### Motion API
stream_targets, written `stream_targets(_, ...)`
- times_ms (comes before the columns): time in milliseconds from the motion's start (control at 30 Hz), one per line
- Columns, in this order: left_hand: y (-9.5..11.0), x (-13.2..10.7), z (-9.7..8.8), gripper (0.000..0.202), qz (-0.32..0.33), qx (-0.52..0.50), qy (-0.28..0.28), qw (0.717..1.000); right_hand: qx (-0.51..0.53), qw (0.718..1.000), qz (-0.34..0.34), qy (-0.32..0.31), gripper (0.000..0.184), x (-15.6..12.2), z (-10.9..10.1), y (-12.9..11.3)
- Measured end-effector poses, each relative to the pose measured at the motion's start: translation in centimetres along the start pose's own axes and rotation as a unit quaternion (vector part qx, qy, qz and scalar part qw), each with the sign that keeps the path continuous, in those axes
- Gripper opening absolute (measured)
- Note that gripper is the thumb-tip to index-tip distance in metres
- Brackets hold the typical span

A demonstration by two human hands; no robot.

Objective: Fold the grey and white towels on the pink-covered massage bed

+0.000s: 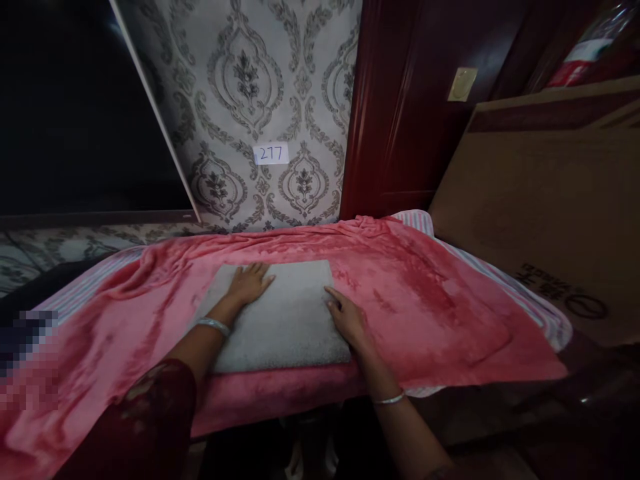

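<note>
A folded grey towel lies flat in the middle of a pink fleece blanket spread over a table. My left hand rests palm down on the towel's far left part, fingers stretched out. At the towel's right edge my right hand lies flat too, its fingers extended along the edge. Neither hand holds anything. A bangle sits on each wrist.
A striped cloth shows under the blanket at the right and left edges. A large cardboard box stands at the right, a dark red door behind it. Patterned wallpaper with a label reading 217 is straight ahead.
</note>
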State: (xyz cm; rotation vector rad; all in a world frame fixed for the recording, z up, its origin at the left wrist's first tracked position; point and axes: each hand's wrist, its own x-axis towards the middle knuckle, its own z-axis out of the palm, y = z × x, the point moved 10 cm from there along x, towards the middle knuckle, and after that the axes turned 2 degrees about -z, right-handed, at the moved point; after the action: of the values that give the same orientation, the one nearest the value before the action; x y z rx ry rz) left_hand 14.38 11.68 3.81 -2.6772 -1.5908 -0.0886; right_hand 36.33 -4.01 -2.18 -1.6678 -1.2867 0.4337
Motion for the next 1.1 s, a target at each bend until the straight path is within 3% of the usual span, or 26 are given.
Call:
stream_targets(167, -7.3, -3.0, -2.0, 0.066, -0.059, -0.002, 0.019, 0.998, -0.012, 1.0, 0.013, 0.0, 0.048, 0.0, 0.1, 0.3)
stream_targets(233, -9.0, -3.9, -2.7, 0.067, -0.086, -0.001, 0.024, 0.996, -0.008, 1.0, 0.012, 0.007, 0.048, 0.0, -0.1, 0.3)
stream_targets(300, -9.4, -4.5, -3.2, 0.07, -0.109, 0.006, 0.035, 0.993, 0.004, 1.0, 0.008, 0.013, 0.047, 0.0, -0.3, 0.3)
stream_targets(400, -6.0, -5.6, -3.2, 0.07, -0.063, 0.024, 0.051, 0.996, 0.015, 1.0, 0.006, 0.012, 0.047, -0.1, -0.4, 0.4)
stream_targets(533, 2.0, -9.0, 0.1, 0.062, 0.131, 0.002, -0.003, 0.991, 0.022, 1.0, -0.002, 0.011, 0.047, -0.2, -0.5, 0.4)
stream_targets(633, 3.4, -11.0, 1.9, 0.06, 0.137, -0.01, -0.004, 0.991, 0.012, 1.0, 0.01, 0.003, 0.047, -0.2, -0.4, 0.5)
stream_targets(767, 1.3, -11.4, 2.1, 0.062, 0.077, 0.007, 0.008, 0.997, 0.009, 1.0, 0.009, 0.009, 0.047, -0.2, -0.7, 0.2)
stream_targets(1000, -7.0, -13.8, 1.3, 0.066, -0.082, 0.024, -0.012, 0.996, 0.015, 1.0, 0.02, 0.007, 0.047, -0.2, -0.7, 0.6)
stream_targets(1100, -7.9, -15.4, 0.1, 0.064, -0.115, 0.048, 0.023, 0.992, 0.043, 0.999, 0.023, 0.013, 0.046, -0.1, -0.9, 0.7)
